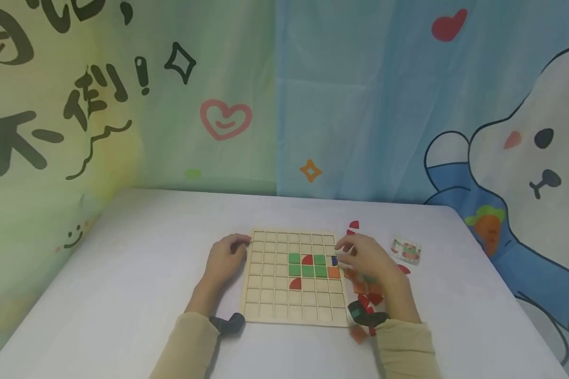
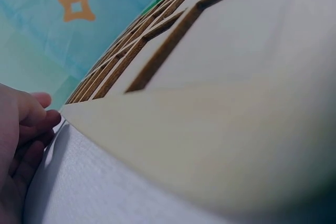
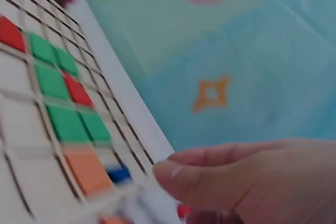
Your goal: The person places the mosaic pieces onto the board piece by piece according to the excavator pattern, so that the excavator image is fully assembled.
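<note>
The right hand (image 1: pixel 367 256) hangs at the board's right edge, thumb and forefinger bent close together beside a blue piece (image 1: pixel 334 261); I see nothing pinched between them. The left hand (image 1: pixel 225 258) rests its fingertips against the opposite edge, slack rather than gripping, probably to stop the board sliding. Between the 2 hands, the wooden board (image 1: pixel 267 281) lies flat on the worktop (image 1: pixel 99 295), its raised slats seemingly there to keep each piece in its own square. It carries 5 green squares, 2 red quarter-rounds, 1 orange square (image 1: pixel 333 272) and the blue piece, which sits just beyond the orange one. Loose orange and red pieces (image 1: pixel 375 299) lie under and around the right forearm, perhaps for easy reach. Farther right, a card (image 1: pixel 406 250) shows a coloured pattern, likely placed for viewing; no wording on it is legible. Behind, the curtain (image 1: pixel 327 105) bears large Chinese characters, of which "不" and "倒!" can be read; those above are cut off. No brand is readable.
</note>
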`<action>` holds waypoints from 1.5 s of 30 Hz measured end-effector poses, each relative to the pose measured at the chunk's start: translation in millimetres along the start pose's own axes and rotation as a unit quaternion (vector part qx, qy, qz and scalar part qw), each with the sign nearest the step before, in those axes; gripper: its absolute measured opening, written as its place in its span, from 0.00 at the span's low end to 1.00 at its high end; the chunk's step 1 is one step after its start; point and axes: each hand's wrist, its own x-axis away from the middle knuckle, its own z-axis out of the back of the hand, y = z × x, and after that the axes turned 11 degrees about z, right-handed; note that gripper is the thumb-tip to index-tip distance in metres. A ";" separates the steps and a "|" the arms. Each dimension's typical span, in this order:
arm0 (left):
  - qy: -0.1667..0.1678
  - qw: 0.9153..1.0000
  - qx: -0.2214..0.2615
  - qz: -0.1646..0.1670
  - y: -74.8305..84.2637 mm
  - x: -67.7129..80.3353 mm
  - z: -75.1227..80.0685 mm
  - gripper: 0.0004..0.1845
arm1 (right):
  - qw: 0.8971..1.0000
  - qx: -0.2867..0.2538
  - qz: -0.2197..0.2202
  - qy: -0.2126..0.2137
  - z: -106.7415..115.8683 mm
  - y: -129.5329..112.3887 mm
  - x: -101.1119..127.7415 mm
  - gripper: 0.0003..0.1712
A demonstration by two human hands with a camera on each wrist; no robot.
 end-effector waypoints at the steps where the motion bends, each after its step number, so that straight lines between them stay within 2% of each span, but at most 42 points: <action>1: 0.000 1.000 -0.001 0.002 -0.1 0.1 -0.4 0.15 | 1.000 0.001 -0.013 0.001 3.0 8.4 3.5 0.14; 7: 0.004 1.000 -0.002 0.005 -1.5 2.6 -1.5 0.15 | 0.993 0.005 -0.118 0.022 5.9 40.6 16.9 0.22; 10: 0.005 1.000 0.000 0.000 -3.6 4.7 -2.9 0.15 | 0.989 0.012 -0.147 0.031 3.9 46.2 21.1 0.26; 15: 0.003 1.000 0.002 -0.006 -5.8 8.2 -4.3 0.15 | 0.989 0.019 -0.142 0.037 -2.1 49.4 26.4 0.25; 21: 0.013 1.000 -0.005 -0.008 -3.2 6.4 -3.0 0.15 | 0.988 0.008 -0.146 0.045 -7.8 50.4 20.3 0.21; 28: 0.018 1.000 -0.009 -0.006 -0.6 2.1 -2.5 0.15 | 0.992 0.011 -0.110 0.058 -4.2 49.7 12.6 0.18; 36: 0.020 1.000 -0.010 -0.007 -0.7 1.7 -1.0 0.15 | 0.991 0.005 -0.121 0.063 -6.2 43.3 8.7 0.15; 41: 0.026 1.000 -0.008 -0.010 -0.7 1.9 -1.9 0.15 | 0.989 -0.005 -0.121 0.085 -9.7 41.6 7.1 0.18; 45: 0.026 1.000 -0.001 -0.012 -0.4 2.1 -2.7 0.15 | 0.987 -0.017 -0.110 0.119 -9.6 38.5 7.8 0.19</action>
